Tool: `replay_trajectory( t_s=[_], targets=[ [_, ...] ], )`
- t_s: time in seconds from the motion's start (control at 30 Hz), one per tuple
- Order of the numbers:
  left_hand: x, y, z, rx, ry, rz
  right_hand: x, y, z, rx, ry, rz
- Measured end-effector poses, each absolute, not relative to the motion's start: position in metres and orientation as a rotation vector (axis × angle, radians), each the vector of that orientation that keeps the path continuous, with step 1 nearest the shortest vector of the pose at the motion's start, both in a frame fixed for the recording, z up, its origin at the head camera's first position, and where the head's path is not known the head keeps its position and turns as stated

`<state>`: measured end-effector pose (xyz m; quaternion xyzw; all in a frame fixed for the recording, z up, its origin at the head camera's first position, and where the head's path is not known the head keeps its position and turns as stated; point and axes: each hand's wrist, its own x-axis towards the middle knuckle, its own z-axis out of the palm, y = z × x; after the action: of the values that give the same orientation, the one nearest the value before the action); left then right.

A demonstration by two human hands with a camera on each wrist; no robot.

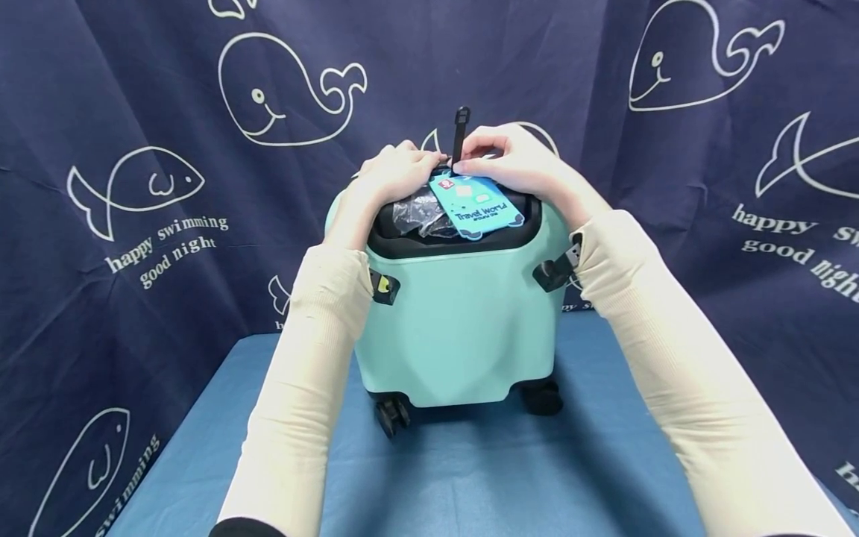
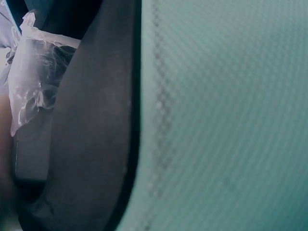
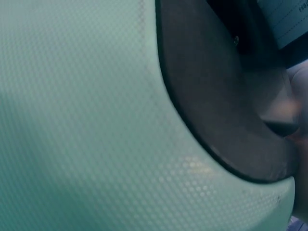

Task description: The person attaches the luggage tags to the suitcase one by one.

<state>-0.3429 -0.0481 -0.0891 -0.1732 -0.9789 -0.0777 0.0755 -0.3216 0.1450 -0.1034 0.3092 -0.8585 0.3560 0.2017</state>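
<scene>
A mint-green suitcase (image 1: pixel 463 321) stands upright with its black top recess (image 1: pixel 403 246) towards me. A blue luggage tag (image 1: pixel 473 209) printed "Travel World" lies over that recess, and its black strap (image 1: pixel 459 138) sticks up. My right hand (image 1: pixel 520 160) pinches the strap near its base between thumb and fingers. Reaching over the suitcase top, my left hand (image 1: pixel 399 175) has its fingertips close to the strap's base; what they hold is hidden. Clear crinkled plastic (image 2: pixel 36 72) wraps part of the recess beside my left hand.
The suitcase's black wheels (image 1: pixel 392 415) rest on a blue-covered table (image 1: pixel 456 477). Behind hangs a dark blue curtain (image 1: pixel 416 67) with white whale and fish drawings. Small black wrist cameras (image 1: pixel 557 270) sit at both cuffs, near the suitcase's front face.
</scene>
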Motion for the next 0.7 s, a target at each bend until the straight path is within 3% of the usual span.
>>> replay_trajectory(
  t_s=[0.7],
  targets=[
    [-0.3433,-0.0463,-0.0862,-0.709,-2.857,-0.588,-0.3225,0.146,-0.1025,0.87,-2.422,0.972]
  ],
)
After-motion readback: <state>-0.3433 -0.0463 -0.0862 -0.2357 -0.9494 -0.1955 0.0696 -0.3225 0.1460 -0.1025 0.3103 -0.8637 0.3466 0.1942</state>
